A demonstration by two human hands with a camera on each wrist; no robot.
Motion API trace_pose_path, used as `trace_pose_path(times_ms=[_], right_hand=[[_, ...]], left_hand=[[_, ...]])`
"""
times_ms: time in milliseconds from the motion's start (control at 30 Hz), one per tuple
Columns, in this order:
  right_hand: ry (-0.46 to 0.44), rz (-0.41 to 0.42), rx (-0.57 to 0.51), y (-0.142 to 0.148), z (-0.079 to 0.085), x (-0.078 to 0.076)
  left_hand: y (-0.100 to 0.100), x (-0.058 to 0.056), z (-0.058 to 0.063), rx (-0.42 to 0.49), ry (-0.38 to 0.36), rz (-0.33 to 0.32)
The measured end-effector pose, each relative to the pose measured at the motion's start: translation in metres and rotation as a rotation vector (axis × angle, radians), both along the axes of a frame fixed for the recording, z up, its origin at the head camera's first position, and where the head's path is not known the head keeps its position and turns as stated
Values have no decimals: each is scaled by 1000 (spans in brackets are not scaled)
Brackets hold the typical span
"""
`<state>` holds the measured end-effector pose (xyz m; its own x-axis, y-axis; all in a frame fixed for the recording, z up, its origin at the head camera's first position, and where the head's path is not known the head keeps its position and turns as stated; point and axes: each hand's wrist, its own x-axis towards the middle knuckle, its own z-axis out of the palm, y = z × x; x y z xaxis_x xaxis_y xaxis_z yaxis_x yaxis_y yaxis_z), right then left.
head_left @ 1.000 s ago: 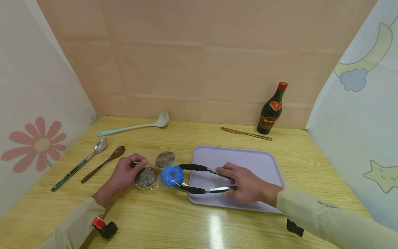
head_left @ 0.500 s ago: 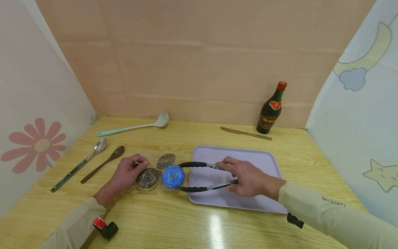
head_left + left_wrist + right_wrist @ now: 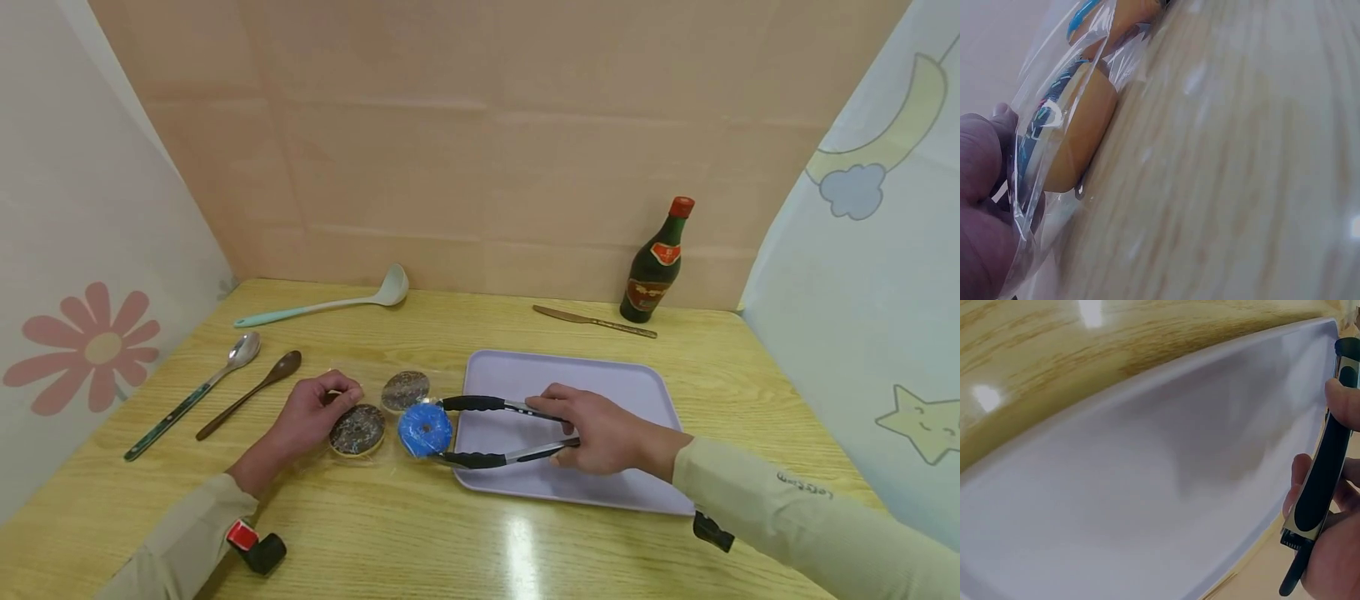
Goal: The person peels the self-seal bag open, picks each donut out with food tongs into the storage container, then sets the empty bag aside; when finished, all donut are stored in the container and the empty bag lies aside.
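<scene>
My left hand (image 3: 313, 414) pinches the edge of a clear plastic bag (image 3: 1029, 225) that lies on the table. Beside its thumb is a chocolate donut (image 3: 357, 430) with sprinkles, inside the bag; its tan side shows in the left wrist view. A second chocolate donut (image 3: 406, 391) lies behind. My right hand (image 3: 600, 429) grips a pair of tongs (image 3: 1325, 469) over the tray. The tongs' black tips stand on either side of a blue donut (image 3: 425, 430) near the bag's right end. Whether the tips press on it I cannot tell.
A lilac tray (image 3: 570, 492) lies under the right hand. To the left are a wooden spoon (image 3: 251, 396) and a green-handled metal spoon (image 3: 191, 398). A ladle (image 3: 322, 307), a table knife (image 3: 594, 321) and a green bottle (image 3: 654, 267) are at the back.
The blue donut and the tong tips have shifted slightly to the right. The left hand stays at the bag, having moved a little to the right.
</scene>
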<state>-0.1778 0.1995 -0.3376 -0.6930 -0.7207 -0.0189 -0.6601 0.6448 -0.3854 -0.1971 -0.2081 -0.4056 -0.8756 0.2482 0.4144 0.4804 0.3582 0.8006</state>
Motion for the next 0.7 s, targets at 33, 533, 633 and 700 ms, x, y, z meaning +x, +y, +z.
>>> trace_pose_path(times_ms=[33,533,633,700], right_hand=[[-4,1,4,0,0,0],[-1,6,15,0,3,-2],[-2,11,3,-1,2,-1],[2,13,-7,-1,2,0]], left_hand=[[0,0,0,-1,0,-4],[4,3,8,-14,-14,-7],[5,4,7,-8,-21,-5],[1,-1,-1,-9,-28,-3]])
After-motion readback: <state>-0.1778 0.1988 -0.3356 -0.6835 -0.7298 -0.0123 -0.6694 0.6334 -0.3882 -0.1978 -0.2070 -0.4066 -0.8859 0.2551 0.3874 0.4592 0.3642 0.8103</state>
